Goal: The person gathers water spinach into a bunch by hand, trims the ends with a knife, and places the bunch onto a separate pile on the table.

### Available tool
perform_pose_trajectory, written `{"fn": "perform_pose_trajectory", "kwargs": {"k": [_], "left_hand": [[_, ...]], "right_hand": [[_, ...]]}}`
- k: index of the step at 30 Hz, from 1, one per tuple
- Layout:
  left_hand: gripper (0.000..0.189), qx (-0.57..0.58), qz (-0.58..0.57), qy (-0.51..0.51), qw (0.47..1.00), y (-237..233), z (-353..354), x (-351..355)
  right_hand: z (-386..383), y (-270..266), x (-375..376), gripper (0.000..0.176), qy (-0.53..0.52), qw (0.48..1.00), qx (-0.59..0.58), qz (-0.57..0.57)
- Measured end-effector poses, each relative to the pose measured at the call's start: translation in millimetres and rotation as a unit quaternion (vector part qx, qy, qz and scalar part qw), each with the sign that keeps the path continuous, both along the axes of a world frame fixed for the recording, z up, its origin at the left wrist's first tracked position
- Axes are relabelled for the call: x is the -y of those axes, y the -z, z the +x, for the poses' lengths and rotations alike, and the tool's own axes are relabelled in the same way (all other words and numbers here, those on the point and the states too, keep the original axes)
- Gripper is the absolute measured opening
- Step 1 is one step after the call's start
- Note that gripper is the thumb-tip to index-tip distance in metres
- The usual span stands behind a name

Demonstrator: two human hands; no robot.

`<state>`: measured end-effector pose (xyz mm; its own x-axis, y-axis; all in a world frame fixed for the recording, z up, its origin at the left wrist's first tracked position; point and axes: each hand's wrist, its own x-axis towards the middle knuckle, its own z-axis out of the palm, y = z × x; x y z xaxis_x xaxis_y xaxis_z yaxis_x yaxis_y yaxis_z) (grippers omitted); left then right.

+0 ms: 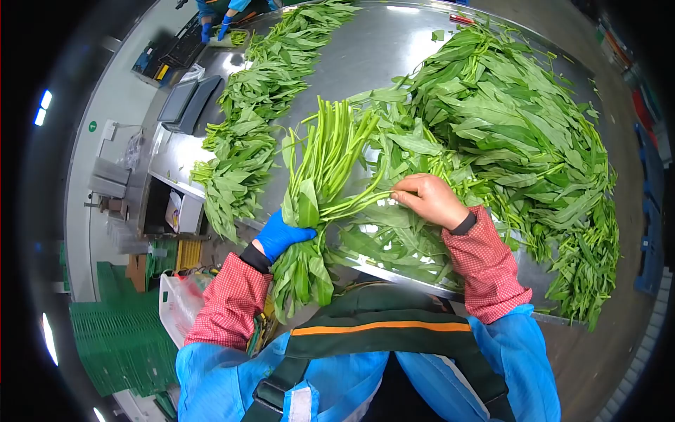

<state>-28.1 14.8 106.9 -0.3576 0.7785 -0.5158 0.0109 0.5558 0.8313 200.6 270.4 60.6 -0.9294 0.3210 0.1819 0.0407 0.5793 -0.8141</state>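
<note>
Green bunch [327, 162] within left fingers [295, 232] (right fingers [404, 197] pinch).

I'm seeing a shiny metal table [394, 49], left hand [281, 235] in a smooth blue rubbery glove [273, 243], woven checked cloth sleeves [485, 264], glossy leafy stems [330, 155], matt plastic crates [112, 337].

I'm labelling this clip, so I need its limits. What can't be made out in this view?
Head view, left hand: fingers hidden behind the bunch of greens.
Head view, right hand: fingertips curl under; stems pinched can't be counted.
Head view, co-worker's gloved hands: tiny, arms cut by top edge.
Head view, table under leaf pile: covered.
</note>
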Motion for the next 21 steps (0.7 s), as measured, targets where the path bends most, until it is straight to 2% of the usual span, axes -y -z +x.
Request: {"fn": "perform_pose_trajectory", "kwargs": {"k": [3,5,7,9,10,11,12,13,15,17,18,19,20,21], "left_hand": [[0.047,0.008,0.021,-0.007,1.000,-1.9,7.1,-1.9],[0.047,-0.007,0.023,-0.006,1.000,1.7,8.5,1.5],[0.047,-0.007,0.019,-0.006,1.000,3.6,8.3,3.9],[0.047,0.009,0.009,-0.009,1.000,4.0,7.0,5.6],[0.047,0.024,0.007,-0.022,0.999,3.7,6.7,4.9],[0.047,0.038,0.006,-0.036,0.999,2.4,6.2,4.1],[0.047,0.053,0.003,-0.051,0.997,1.0,6.0,3.8],[0.047,0.058,0.015,-0.061,0.996,-1.2,6.6,1.8],[0.047,0.070,0.038,-0.082,0.993,-6.7,11.2,-5.0],[0.051,0.021,0.055,-0.052,0.997,-11.7,17.0,-14.0],[0.052,-0.007,0.056,-0.031,0.998,-15.6,22.1,-19.2],[0.053,-0.035,0.058,-0.010,0.998,-17.0,27.2,-24.4],[0.064,-0.117,0.070,0.029,0.990,-12.8,32.3,-28.9],[0.072,-0.164,0.121,0.036,0.978,-9.4,42.8,-35.0]], "right_hand": [[2.2,-0.3,-3.1,0.021,0.127,0.992,-0.026,-0.012],[2.4,16.3,-23.0,0.020,0.230,0.956,-0.103,-0.152],[15.8,1.8,-52.0,0.019,0.284,0.870,-0.180,-0.360],[33.8,-2.0,-73.8,0.018,0.265,0.836,-0.192,-0.440],[38.2,-2.5,-75.2,0.021,0.265,0.910,-0.042,-0.318],[41.3,-0.8,-67.5,0.029,0.226,0.959,0.076,-0.154],[44.1,-2.2,-48.6,0.041,0.177,0.965,0.192,0.017],[44.8,-3.9,-31.5,0.054,0.122,0.928,0.299,0.186],[37.6,-9.6,-7.0,0.077,0.006,0.964,0.266,0.024],[22.0,10.0,7.8,0.080,-0.067,0.961,0.177,-0.203],[8.9,31.6,9.3,0.082,-0.089,0.939,0.106,-0.316],[-1.8,45.6,13.1,0.082,-0.086,0.852,0.033,-0.515],[-12.1,56.1,16.8,0.081,-0.079,0.722,-0.043,-0.686],[-23.2,64.3,19.5,0.081,-0.069,0.555,-0.118,-0.821]]}}
